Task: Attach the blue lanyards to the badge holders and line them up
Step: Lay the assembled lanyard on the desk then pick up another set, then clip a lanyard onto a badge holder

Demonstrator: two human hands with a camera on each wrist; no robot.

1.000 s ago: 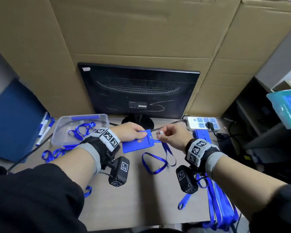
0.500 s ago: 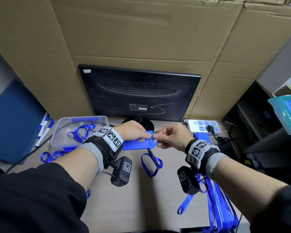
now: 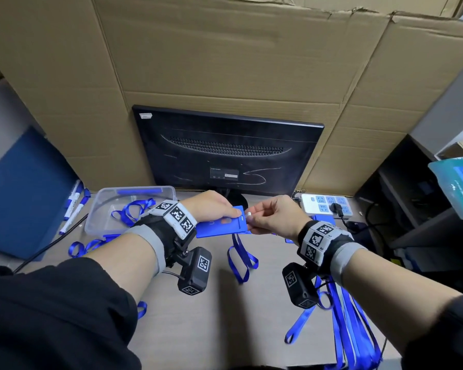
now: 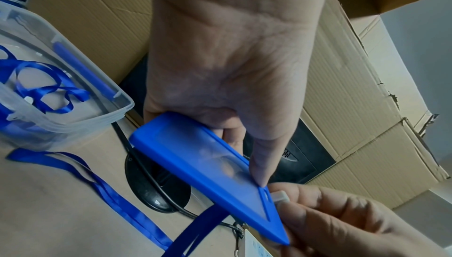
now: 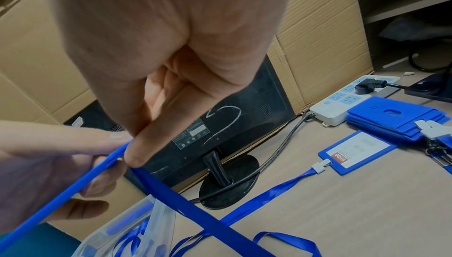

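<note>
My left hand [image 3: 231, 213] grips a blue badge holder [image 3: 219, 227] flat above the desk, thumb on its clear face [image 4: 195, 155]. My right hand [image 3: 252, 219] pinches the white clip [image 4: 280, 196] of a blue lanyard [image 3: 241, 260] against the slotted end of the holder. The lanyard strap [image 5: 190, 209] hangs from that hand to a loop on the desk. From these views I cannot tell whether the clip sits in the slot. Finished badge holders [image 5: 357, 153] with lanyards lie at the right, beside a stack of them [image 5: 396, 122].
A clear plastic tub [image 3: 102, 206] with loose lanyards stands at the left. Behind the hands are a black monitor [image 3: 225, 156] and a cardboard wall. A power strip [image 3: 324, 206] lies at the back right. Several lanyard straps [image 3: 353, 329] trail over the front right edge.
Both hands have risen and come together. The right hand has brought the lanyard's clip to the end of the holder, and the lanyard's loop has been drawn in and shortened.
</note>
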